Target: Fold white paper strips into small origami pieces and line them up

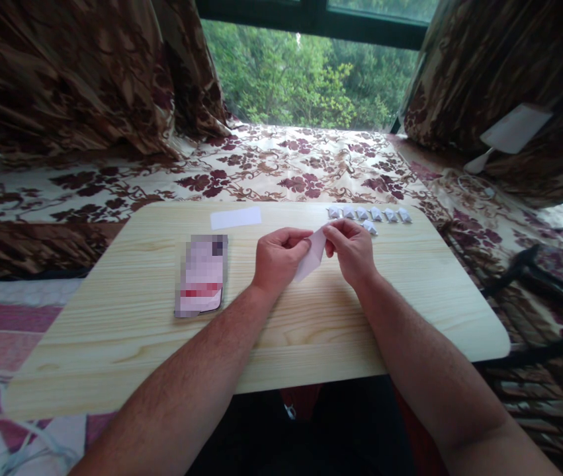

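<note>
A folded piece of white paper (pixel 312 256) is held above the middle of the wooden table. My left hand (pixel 281 259) pinches its left side between thumb and fingers. At its upper right corner, my right hand (pixel 349 246) grips the paper with thumb and forefinger. Just beyond the right hand, several small folded white paper shapes (pixel 362 213) sit in a row, with one more paper shape (pixel 369 227) in front of them. A flat white paper strip (pixel 235 217) lies near the table's far edge, left of my hands.
A phone-like object (pixel 202 274), partly blurred out, lies on the left of the table (pixel 127 317). Floral cloth covers the ledge behind, below a window with curtains. A white lamp (pixel 514 129) stands at the right, above a black chair-like frame (pixel 559 330). White cables (pixel 28 430) lie lower left.
</note>
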The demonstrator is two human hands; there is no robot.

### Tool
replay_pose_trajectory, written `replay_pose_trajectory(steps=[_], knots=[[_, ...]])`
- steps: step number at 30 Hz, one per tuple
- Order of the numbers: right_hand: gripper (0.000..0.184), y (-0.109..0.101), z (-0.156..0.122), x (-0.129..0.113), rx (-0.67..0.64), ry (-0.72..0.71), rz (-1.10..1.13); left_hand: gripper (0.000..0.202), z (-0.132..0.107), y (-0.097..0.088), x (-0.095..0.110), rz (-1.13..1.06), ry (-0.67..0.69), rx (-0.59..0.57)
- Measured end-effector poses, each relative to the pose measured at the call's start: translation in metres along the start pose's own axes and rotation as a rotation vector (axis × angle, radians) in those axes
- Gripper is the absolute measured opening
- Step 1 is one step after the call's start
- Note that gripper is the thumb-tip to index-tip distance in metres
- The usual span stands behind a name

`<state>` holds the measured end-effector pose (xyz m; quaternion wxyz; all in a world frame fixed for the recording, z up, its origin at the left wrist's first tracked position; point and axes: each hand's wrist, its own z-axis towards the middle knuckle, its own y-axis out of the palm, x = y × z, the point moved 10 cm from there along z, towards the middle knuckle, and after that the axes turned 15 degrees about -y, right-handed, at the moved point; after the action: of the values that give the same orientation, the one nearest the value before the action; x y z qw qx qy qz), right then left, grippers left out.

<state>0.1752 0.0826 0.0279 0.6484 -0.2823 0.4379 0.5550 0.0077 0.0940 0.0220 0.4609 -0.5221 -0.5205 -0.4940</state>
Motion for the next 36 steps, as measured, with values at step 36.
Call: replay_pose_trajectory(steps=[36], knots=[[0.019, 0.0000, -0.0002, -0.0014, 0.001, -0.021, -0.005, 0.020, 0.0005, 0.0014, 0.0006, 0.030, 0.028, -0.010]])
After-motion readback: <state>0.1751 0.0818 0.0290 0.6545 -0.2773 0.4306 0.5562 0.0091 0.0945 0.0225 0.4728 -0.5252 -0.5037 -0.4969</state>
